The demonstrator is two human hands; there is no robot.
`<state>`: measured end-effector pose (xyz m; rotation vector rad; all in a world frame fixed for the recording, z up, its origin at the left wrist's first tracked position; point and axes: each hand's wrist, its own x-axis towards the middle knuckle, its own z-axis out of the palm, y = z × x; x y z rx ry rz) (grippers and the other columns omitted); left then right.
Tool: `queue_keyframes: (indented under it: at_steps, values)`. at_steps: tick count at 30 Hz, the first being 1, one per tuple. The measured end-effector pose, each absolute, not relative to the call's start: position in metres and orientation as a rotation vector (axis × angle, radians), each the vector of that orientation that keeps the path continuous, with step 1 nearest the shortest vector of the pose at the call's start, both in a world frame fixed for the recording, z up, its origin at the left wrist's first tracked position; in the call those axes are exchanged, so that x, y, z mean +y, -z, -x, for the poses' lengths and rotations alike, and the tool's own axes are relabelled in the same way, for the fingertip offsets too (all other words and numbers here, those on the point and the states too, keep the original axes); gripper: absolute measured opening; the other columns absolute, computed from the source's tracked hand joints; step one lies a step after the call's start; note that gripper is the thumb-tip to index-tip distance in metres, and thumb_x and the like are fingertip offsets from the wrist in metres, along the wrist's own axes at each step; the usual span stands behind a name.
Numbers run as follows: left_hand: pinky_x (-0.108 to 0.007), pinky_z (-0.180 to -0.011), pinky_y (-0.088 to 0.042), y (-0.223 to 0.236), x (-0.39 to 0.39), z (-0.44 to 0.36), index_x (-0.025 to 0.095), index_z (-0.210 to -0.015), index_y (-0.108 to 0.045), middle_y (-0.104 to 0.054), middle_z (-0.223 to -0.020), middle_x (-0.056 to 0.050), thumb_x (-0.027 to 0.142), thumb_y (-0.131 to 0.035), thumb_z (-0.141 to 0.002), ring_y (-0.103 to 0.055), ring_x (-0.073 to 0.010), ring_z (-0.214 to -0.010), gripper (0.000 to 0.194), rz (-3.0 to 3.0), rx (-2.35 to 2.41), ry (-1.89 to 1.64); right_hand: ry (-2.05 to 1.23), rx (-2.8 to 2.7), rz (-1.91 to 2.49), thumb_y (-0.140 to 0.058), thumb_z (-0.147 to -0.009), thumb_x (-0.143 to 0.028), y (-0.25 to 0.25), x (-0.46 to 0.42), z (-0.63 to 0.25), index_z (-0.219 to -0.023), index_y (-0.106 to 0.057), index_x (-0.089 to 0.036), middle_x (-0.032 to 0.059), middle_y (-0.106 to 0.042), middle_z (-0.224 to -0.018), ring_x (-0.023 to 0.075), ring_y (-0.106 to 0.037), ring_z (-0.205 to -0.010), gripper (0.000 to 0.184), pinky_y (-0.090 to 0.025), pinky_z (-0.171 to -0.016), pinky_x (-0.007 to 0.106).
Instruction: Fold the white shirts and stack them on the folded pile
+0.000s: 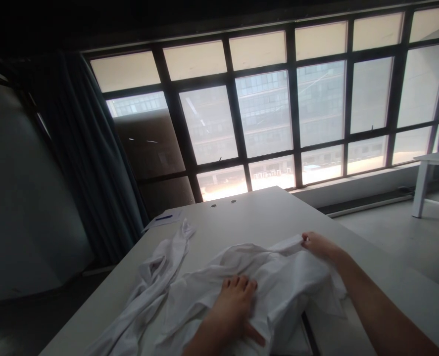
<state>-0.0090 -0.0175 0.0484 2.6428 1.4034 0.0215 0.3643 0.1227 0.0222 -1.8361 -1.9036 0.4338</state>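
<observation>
A crumpled white cloth garment (278,282) lies bunched on the pale table (252,217), with a long twisted sleeve-like strip (156,277) running away to the far left. My left hand (234,309) rests palm-down on the folds near the table's front, fingers slightly apart. My right hand (317,245) is at the garment's right side, its fingers pinching a raised edge of the cloth. Part of the cloth under the hands is hidden.
A sheet of paper (163,220) with a blue pen (163,217) lies at the table's far left corner. Several tall window panes (264,113) and a dark curtain (93,158) stand beyond the table. A white side table (427,168) is at the right.
</observation>
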Motion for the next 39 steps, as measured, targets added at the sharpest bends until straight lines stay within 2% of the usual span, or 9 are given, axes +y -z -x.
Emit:
queue_keyframes:
  at_steps: [3, 5, 11, 16, 20, 26, 29, 35, 39]
  values:
    - [-0.046, -0.100, -0.044, -0.066, -0.016, 0.006, 0.024, -0.115, -0.064, -0.065, -0.122, -0.011, 0.032, -0.070, -0.080, -0.059, -0.0333, -0.115, 0.036, -2.666, 1.444, 0.018, -0.493, -1.879, 1.718, -0.048, -0.086, -0.032, -0.045, 0.122, -0.365, -0.083, -0.063, -0.019, 0.0103, -0.073, -0.089, 0.0219, -0.066, -0.085, 0.021, -0.046, -0.074, 0.030]
    - [-0.041, -0.093, -0.047, -0.076, -0.015, 0.007, 0.023, -0.103, -0.065, -0.069, -0.111, -0.010, 0.016, -0.057, -0.082, -0.064, -0.0303, -0.107, 0.024, -2.656, 1.483, 0.003, -0.485, -1.836, 1.677, -0.041, -0.091, -0.038, -0.063, 0.117, -0.364, -0.089, -0.060, -0.019, 0.0100, -0.072, -0.092, 0.0220, -0.065, -0.086, 0.027, -0.046, -0.073, 0.030]
    - [-0.036, -0.080, -0.048, -0.120, -0.014, 0.034, 0.025, -0.120, -0.057, -0.073, -0.095, -0.008, 0.008, -0.046, -0.084, -0.070, -0.0286, -0.091, 0.041, -2.496, 1.835, -0.185, -0.686, -1.558, 1.241, -0.050, -0.086, -0.047, -0.111, 0.091, -0.345, -0.105, -0.054, -0.023, 0.0031, -0.066, -0.093, 0.0172, -0.056, -0.070, 0.031, -0.042, -0.061, 0.028]
    - [-0.036, -0.104, -0.042, -0.154, -0.030, 0.067, 0.029, -0.138, -0.055, -0.066, -0.125, -0.007, 0.009, -0.052, -0.078, -0.061, -0.0251, -0.117, 0.063, -2.441, 1.749, -0.345, -0.744, -1.590, 1.071, -0.051, -0.088, -0.041, -0.148, 0.058, -0.320, -0.116, -0.055, -0.022, 0.0073, -0.064, -0.112, 0.0204, -0.061, -0.089, 0.034, -0.049, -0.073, 0.030]
    - [-0.043, -0.117, -0.033, -0.164, -0.051, 0.080, 0.035, -0.152, -0.042, -0.046, -0.152, -0.006, 0.035, -0.081, -0.066, -0.043, -0.0338, -0.138, 0.094, -2.304, 1.559, -0.080, -0.873, -2.022, 1.101, -0.058, -0.088, -0.050, -0.162, 0.026, -0.296, -0.149, -0.036, -0.027, 0.0123, -0.054, -0.139, 0.0264, -0.062, -0.110, 0.069, -0.051, -0.089, 0.037]
    - [-0.046, -0.123, -0.024, -0.160, -0.054, 0.075, 0.035, -0.156, -0.032, -0.030, -0.163, -0.006, 0.055, -0.086, -0.060, -0.027, -0.0345, -0.149, 0.112, -2.295, 1.461, -0.074, -0.657, -2.614, 1.363, -0.091, -0.047, -0.048, -0.119, 0.011, -0.229, -0.159, -0.024, -0.023, 0.0224, -0.039, -0.154, 0.0413, -0.053, -0.129, 0.133, -0.044, -0.104, 0.047]
    - [-0.053, -0.123, -0.018, -0.148, -0.048, 0.071, 0.031, -0.158, -0.028, -0.024, -0.165, -0.010, 0.054, -0.089, -0.056, -0.019, -0.0377, -0.152, 0.121, -2.294, 1.540, -0.063, -0.412, -2.724, 1.492, -0.092, -0.043, -0.034, -0.090, 0.012, -0.193, -0.148, -0.044, -0.016, 0.0237, -0.058, -0.137, 0.0413, -0.063, -0.116, 0.117, -0.049, -0.096, 0.047]
    - [-0.060, -0.122, -0.013, -0.132, -0.040, 0.062, 0.033, -0.161, -0.012, -0.010, -0.168, -0.014, 0.059, -0.090, -0.052, -0.009, -0.0410, -0.153, 0.137, -2.388, 1.507, -0.133, -0.169, -2.743, 1.363, -0.072, -0.064, -0.014, -0.089, 0.012, -0.188, -0.103, -0.068, -0.020, 0.0104, -0.075, -0.101, 0.0302, -0.072, -0.092, 0.039, -0.048, -0.074, 0.033]
    - [-0.066, -0.120, -0.001, -0.125, -0.033, 0.053, 0.025, -0.158, 0.018, -0.001, -0.168, -0.019, 0.064, -0.088, -0.051, 0.002, -0.0419, -0.153, 0.156, -2.581, 1.453, -0.356, -0.184, -2.666, 1.120, -0.062, -0.070, -0.014, -0.133, -0.004, -0.205, -0.096, -0.066, -0.025, 0.0028, -0.073, -0.094, 0.0235, -0.069, -0.086, 0.029, -0.042, -0.070, 0.028]
